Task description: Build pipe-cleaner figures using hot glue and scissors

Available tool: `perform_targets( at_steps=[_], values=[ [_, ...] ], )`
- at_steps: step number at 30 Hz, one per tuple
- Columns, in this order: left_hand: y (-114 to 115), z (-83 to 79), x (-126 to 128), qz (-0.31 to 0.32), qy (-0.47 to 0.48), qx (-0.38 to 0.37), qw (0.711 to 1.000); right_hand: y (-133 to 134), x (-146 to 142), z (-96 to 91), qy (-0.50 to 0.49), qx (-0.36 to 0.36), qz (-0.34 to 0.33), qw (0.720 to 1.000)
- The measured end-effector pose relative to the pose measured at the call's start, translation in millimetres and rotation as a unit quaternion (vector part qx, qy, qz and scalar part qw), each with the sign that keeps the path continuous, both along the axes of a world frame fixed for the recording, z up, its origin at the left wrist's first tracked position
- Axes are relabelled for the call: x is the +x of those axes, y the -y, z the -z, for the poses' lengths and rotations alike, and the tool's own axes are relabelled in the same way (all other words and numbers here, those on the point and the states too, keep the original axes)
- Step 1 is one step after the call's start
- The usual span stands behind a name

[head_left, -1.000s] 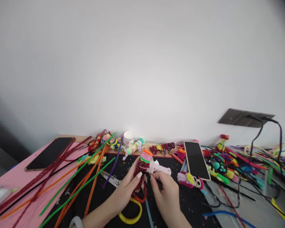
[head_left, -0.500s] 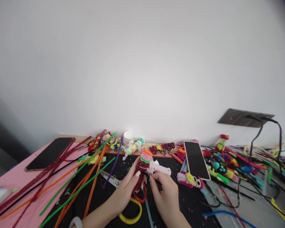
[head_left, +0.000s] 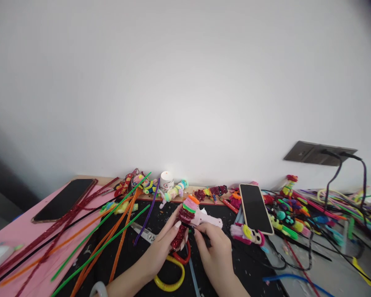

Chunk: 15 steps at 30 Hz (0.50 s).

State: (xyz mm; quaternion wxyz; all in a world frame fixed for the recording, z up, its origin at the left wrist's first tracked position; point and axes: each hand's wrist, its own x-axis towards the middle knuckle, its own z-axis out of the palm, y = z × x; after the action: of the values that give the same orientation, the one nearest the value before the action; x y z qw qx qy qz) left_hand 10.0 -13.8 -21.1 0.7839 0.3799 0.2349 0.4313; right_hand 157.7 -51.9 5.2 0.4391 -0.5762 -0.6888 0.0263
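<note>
My left hand is closed around a dark-red glittery pipe-cleaner figure banded with green, pink and orange at its top. My right hand pinches a thin black pipe cleaner against the figure's side; its far end is hidden by my fingers. Just behind the figure lies a pale pink glue gun. Below my hands are scissors with yellow and red handles, their blades pointing up-left, partly covered by my left hand.
Loose orange pipe cleaners and green ones cross the left side. A dark phone rests on the pink sheet. A second phone leans near finished figures. Tangled pipe cleaners and cables fill the right; a paper cup stands by the wall.
The figure has tilted slightly to the right in my left hand, showing more of its red body. My right hand keeps its pinch in nearly the same place.
</note>
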Motion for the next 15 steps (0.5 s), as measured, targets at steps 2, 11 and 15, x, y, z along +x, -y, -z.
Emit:
perform_targets(
  at_steps=[2,11,15],
  values=[
    [-1.4,-0.5,0.8,0.004,0.019,-0.017,1.000,-0.4,0.7,0.4,-0.004,-0.003,-0.006,1.000],
    [-4.7,-14.0,-2.1,0.048,0.062,-0.096,0.992,-1.5,0.6,1.8,-0.020,-0.017,-0.021,0.999],
    [-8.1,-11.1,-5.2,0.097,0.104,-0.127,0.982,-1.7,0.8,3.8,-0.029,-0.017,-0.032,0.999]
  ],
)
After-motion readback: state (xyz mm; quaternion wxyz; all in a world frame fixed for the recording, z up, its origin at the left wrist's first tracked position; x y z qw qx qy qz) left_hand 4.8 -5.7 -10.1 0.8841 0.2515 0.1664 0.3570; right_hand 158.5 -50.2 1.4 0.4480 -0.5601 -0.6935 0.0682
